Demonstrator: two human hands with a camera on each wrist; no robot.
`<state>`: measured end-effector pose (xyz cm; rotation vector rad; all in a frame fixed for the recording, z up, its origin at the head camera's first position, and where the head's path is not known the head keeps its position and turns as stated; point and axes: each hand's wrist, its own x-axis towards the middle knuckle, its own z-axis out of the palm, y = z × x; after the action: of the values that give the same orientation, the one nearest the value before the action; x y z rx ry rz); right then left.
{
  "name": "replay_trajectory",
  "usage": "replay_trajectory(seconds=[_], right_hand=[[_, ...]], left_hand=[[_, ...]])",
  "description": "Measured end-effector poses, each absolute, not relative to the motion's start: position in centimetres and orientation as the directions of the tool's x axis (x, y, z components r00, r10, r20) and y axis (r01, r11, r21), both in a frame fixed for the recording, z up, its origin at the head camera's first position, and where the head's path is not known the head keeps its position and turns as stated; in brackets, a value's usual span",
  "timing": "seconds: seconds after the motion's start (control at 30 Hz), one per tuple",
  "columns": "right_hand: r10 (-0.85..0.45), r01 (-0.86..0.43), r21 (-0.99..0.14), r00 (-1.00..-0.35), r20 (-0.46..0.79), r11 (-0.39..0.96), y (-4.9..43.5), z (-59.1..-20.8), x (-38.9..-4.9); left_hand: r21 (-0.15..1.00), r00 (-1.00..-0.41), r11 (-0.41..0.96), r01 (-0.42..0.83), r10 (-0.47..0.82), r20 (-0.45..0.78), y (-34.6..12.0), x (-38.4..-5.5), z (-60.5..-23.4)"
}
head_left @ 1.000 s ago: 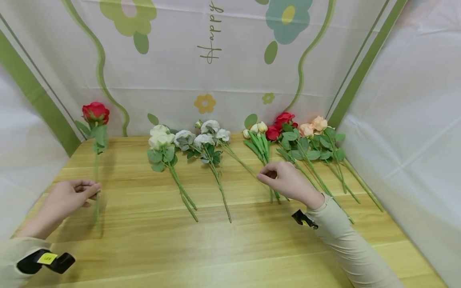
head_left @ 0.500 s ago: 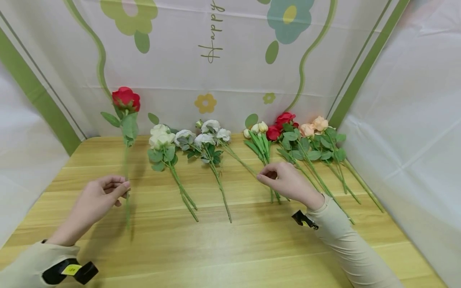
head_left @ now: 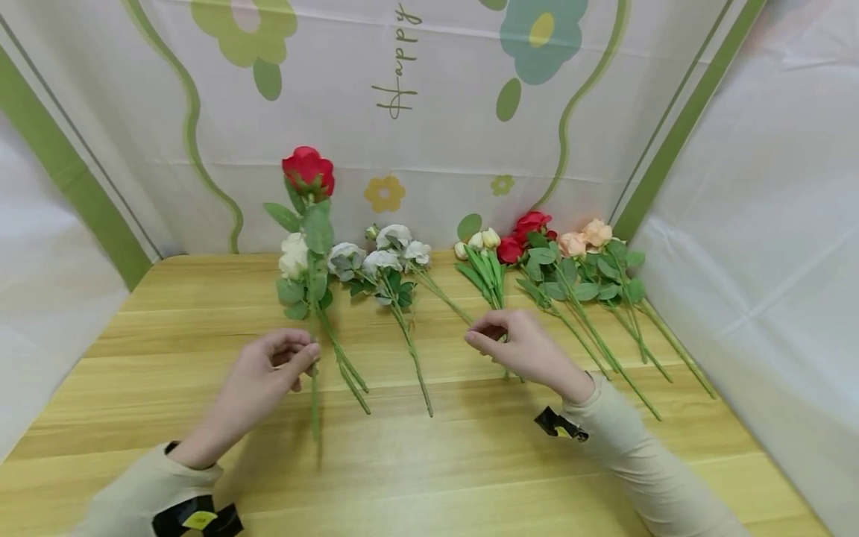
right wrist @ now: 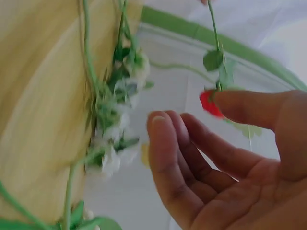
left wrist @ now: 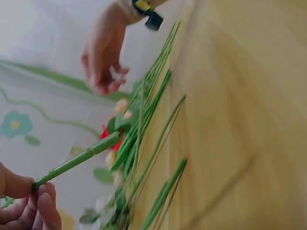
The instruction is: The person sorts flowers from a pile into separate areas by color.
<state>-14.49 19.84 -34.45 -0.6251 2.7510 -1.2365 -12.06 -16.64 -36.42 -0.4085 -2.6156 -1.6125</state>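
My left hand (head_left: 262,380) pinches the stem of an artificial red rose (head_left: 309,170) between thumb and fingers. The rose stands upright, its bloom raised against the backdrop, and overlaps the cream roses (head_left: 293,257) in the head view. Seen from the left wrist, the cut end of its green stem (left wrist: 79,164) sticks out past the fingertips. My right hand (head_left: 526,350) hovers over the stems of the cream tulips (head_left: 488,240), thumb and fingers loosely bent. From the right wrist, a gap shows between thumb and fingers with nothing held there.
Several pale grey-white flowers (head_left: 382,261) lie in the middle of the wooden table (head_left: 403,477). Red roses (head_left: 530,222) and peach roses (head_left: 584,235) lie at the right. A printed cloth backdrop (head_left: 429,142) rises behind the table's far edge.
The left hand has carried the red rose rightward from the table's left side to in front of the cream roses. The right hand has shifted only slightly left.
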Motion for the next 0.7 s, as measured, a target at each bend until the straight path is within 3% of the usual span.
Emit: replay_trajectory(seconds=[0.27,0.5,0.7], right_hand=[[-0.402,-0.288,-0.882,-0.907,0.127,0.372,16.8,-35.0,-12.6],[-0.409,-0.318,-0.908,-0.893,0.189,0.273,15.3,-35.2,-12.2],[-0.364,-0.304,-0.923,-0.908,0.206,0.237,16.9,-34.4,-13.2]], left_hand=[[0.915,-0.916,0.279,0.293,0.357,0.184,-10.0,-10.9,-36.8],[0.863,-0.821,0.251,0.439,0.502,0.272,-5.5,-10.6,-37.3],[0.814,-0.775,0.265,0.516,0.55,0.312,-4.9,-10.6,-36.1]])
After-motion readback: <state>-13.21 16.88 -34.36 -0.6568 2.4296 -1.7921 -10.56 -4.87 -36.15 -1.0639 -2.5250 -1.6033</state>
